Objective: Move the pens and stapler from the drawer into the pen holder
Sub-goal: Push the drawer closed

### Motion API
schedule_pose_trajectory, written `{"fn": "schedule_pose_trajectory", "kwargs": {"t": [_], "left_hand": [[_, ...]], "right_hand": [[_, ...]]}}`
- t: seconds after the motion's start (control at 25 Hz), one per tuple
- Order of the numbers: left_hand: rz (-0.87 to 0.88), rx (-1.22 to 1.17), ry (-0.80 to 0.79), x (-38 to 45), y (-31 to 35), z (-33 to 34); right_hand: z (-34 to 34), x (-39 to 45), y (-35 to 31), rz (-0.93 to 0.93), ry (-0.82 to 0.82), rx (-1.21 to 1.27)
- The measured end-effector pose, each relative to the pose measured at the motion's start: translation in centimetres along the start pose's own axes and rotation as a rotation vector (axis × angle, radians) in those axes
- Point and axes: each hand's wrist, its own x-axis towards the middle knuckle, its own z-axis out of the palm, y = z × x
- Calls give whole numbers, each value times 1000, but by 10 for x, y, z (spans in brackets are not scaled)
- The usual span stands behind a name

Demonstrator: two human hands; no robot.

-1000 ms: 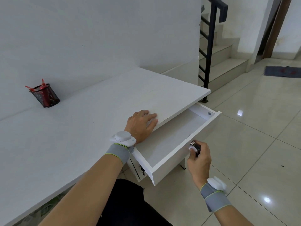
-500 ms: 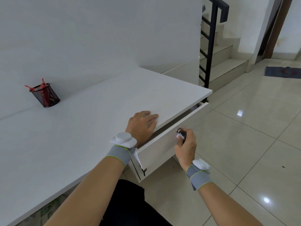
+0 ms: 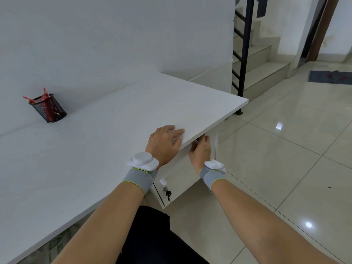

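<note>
A black mesh pen holder point(image 3: 50, 109) stands at the far left of the white desk point(image 3: 106, 130), with red pens point(image 3: 44, 94) sticking out of it. The drawer point(image 3: 181, 168) under the desk's right end is pushed in, and only its white front shows. My right hand point(image 3: 200, 149) is closed around the drawer knob, which it hides, just under the desk's edge. My left hand point(image 3: 163, 143) lies flat on the desktop at that edge, fingers spread, holding nothing. No stapler shows.
A lower cabinet door with a key in its lock point(image 3: 167, 193) sits under the drawer. Right of the desk are a tiled floor point(image 3: 285, 168), a black stair railing point(image 3: 245, 54) with steps behind it, and a dark mat point(image 3: 329, 77).
My right hand has pushed the empty drawer from wide open to fully in under the desk. My left hand has stayed flat on the desktop.
</note>
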Motion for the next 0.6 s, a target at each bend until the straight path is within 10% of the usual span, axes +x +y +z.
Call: {"fn": "schedule_pose_trajectory", "kwargs": {"t": [0.6], "left_hand": [[-8, -4, 6, 1, 0, 1]], "right_hand": [[20, 17, -5, 77, -152, 8]]}}
